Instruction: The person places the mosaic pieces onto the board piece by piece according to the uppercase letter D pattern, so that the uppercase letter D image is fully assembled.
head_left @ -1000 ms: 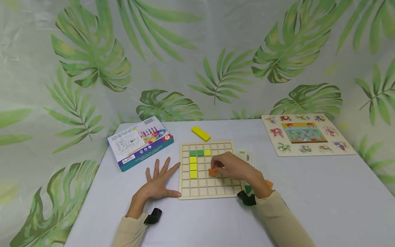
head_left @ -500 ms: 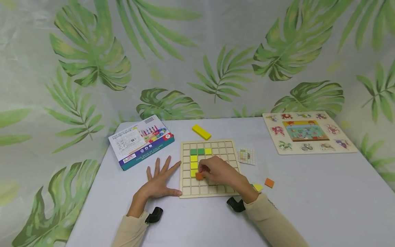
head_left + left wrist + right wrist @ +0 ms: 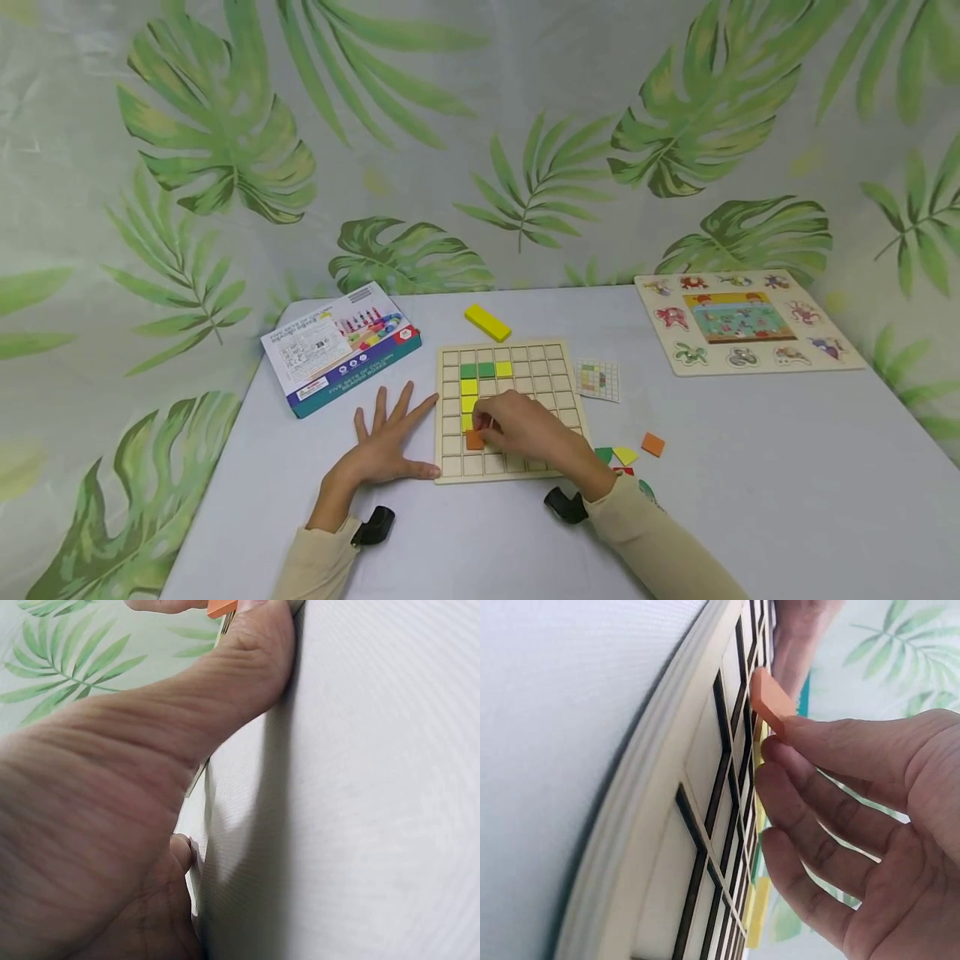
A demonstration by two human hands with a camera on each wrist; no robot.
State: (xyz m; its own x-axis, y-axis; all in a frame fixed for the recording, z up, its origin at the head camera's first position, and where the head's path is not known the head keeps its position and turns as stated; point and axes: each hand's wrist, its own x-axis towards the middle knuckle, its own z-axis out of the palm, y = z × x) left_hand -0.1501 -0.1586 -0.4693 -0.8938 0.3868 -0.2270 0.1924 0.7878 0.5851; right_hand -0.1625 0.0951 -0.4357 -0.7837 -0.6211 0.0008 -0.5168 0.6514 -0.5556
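My right hand (image 3: 521, 425) pinches an orange square tile (image 3: 474, 440) between thumb and fingers, over the lower left of a wooden grid board (image 3: 555, 383). The right wrist view shows the tile tilted, one edge toward the grid. Just above it runs a column of yellow tiles (image 3: 468, 387). Two green tiles (image 3: 487, 369) and another yellow tile (image 3: 503, 368) make a row along the top. My left hand (image 3: 386, 446) lies on the table with fingers spread, its index fingertip and thumb (image 3: 251, 652) touching the board's left edge.
A pattern card (image 3: 609, 382) lies right of the board. Loose tiles, including an orange one (image 3: 653, 444) and a yellow one (image 3: 625, 456), sit near my right forearm. A toy box (image 3: 341, 346), a yellow block (image 3: 487, 322) and an animal puzzle board (image 3: 717, 357) stand farther back.
My right hand has carried the orange tile left and toward me, from mid-board to below the yellow column. The loose tiles by the forearm have come into sight. The left hand stays put.
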